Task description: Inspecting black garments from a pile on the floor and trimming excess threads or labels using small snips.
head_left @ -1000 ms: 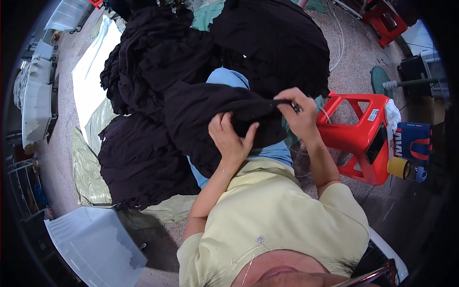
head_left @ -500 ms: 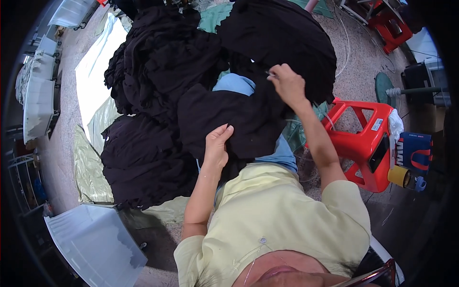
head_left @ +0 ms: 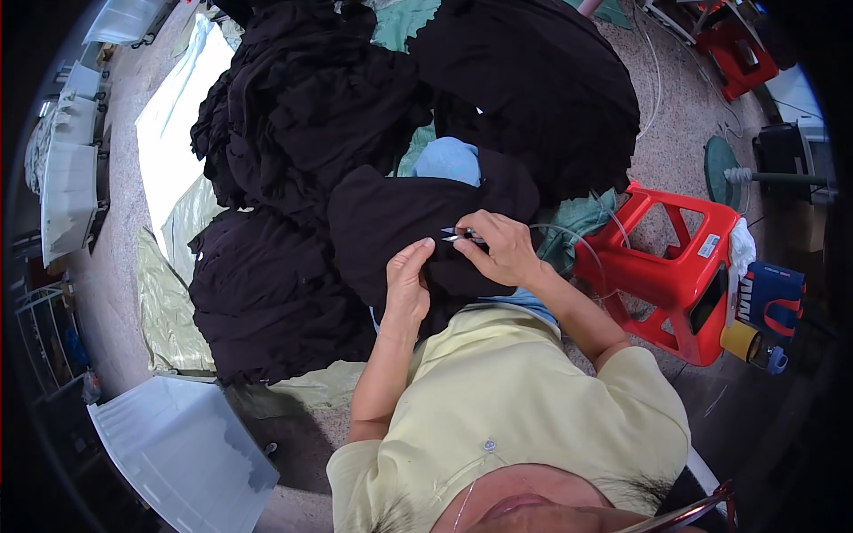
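A piece of black cloth (head_left: 382,213) lies spread over my lap, with light blue fabric (head_left: 447,162) showing beyond its far edge. My left hand (head_left: 409,282) is closed in a pinch on this cloth, thumb and forefinger together. Small metal thread snips (head_left: 453,234) are gripped in my right hand (head_left: 501,250). Their two pointed blades stand slightly apart, directing their tips at my left fingertips, a short gap away. Whether a thread runs between the fingers and the blades is too fine to make out.
Large heaps of black cloth (head_left: 311,107) surround my lap on the left and ahead, partly on green sheeting (head_left: 164,311). To the right stands a red plastic stool (head_left: 675,231) with a phone on it, beside a blue bag (head_left: 771,298). A translucent bin (head_left: 187,453) is at lower left.
My right hand has come back from the far right toward my left hand, bringing the snips close to its fingertips. The left hand has hardly moved and keeps its pinch.
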`<state>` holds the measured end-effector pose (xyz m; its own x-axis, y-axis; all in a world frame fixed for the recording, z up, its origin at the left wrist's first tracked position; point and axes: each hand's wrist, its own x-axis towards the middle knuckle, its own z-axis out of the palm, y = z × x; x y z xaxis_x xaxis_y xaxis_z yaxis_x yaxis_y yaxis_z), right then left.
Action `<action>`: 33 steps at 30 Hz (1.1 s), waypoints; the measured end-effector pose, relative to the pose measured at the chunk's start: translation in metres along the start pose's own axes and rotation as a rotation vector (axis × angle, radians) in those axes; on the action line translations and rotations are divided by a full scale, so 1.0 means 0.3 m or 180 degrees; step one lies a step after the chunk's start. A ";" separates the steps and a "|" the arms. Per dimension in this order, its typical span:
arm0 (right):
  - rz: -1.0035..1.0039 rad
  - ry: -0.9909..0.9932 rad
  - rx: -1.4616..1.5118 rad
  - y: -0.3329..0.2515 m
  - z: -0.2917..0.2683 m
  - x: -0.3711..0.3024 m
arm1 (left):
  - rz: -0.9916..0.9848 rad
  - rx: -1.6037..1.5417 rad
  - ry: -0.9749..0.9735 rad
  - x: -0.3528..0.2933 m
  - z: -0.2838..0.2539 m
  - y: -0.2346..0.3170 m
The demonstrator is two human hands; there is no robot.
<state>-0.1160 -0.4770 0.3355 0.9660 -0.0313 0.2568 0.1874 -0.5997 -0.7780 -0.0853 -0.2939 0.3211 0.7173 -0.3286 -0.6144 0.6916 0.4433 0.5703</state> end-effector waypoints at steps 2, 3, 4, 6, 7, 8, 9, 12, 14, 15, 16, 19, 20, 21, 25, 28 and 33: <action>-0.0139 -0.0065 -0.0295 0.002 0.004 -0.001 | 0.0022 0.0025 -0.0003 -0.007 0.008 0.001; -0.0134 -0.0064 -0.0287 0.003 0.008 -0.001 | 0.0058 0.0045 0.0011 -0.010 0.009 0.001; -0.0152 -0.0050 -0.0327 0.005 0.011 0.001 | 0.0095 0.0066 0.0025 -0.011 0.009 0.000; -0.0166 -0.0034 -0.0362 0.010 0.016 -0.002 | 0.0089 0.0087 0.0038 -0.008 0.002 -0.005; -0.0209 -0.0015 -0.0319 0.015 0.018 -0.003 | 0.0087 0.0104 0.0047 -0.007 0.000 -0.007; -0.0250 0.0007 -0.0278 0.018 0.020 -0.005 | 0.0083 0.0114 0.0048 -0.009 0.004 -0.005; -0.0242 0.0016 -0.0274 0.020 0.019 -0.007 | 0.0051 0.0112 0.0024 -0.013 0.012 -0.001; 0.0367 0.0400 0.0373 0.013 0.012 -0.008 | 0.0031 0.0216 -0.0004 0.005 0.002 -0.008; 0.1036 0.0813 0.1088 0.032 0.014 -0.007 | 0.0037 0.0321 -0.0026 0.027 0.019 -0.005; 0.1212 0.0875 0.1174 0.057 0.009 -0.008 | 0.0141 0.0710 -0.0127 0.044 0.045 0.002; 0.1386 0.0940 0.1258 0.079 0.002 -0.008 | 0.0248 0.1097 -0.0234 0.059 0.075 0.009; 0.1217 0.1038 0.1070 0.093 -0.025 0.001 | 0.0917 0.2397 -0.0342 0.111 0.132 0.017; 0.1123 0.1011 0.0892 0.091 -0.041 0.003 | 0.1184 0.2698 -0.0185 0.127 0.138 0.016; 0.1130 0.1042 0.0882 0.088 -0.057 0.003 | 0.1213 0.2676 -0.0143 0.133 0.144 0.015; 0.0666 0.0934 0.0155 0.084 -0.086 0.001 | 0.1252 0.2595 -0.0206 0.140 0.179 0.017; 0.0561 0.1021 0.0112 0.106 -0.073 -0.006 | 0.0918 0.2058 -0.0095 0.140 0.197 0.017; 0.0290 0.0860 -0.0008 0.113 -0.067 0.001 | -0.0035 0.0786 -0.0197 0.150 0.170 0.020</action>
<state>-0.1128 -0.5134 0.3208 0.8961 -0.2970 0.3298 0.1013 -0.5866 -0.8035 -0.0446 -0.3486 0.3247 0.7082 -0.3859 -0.5911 0.6936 0.2247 0.6844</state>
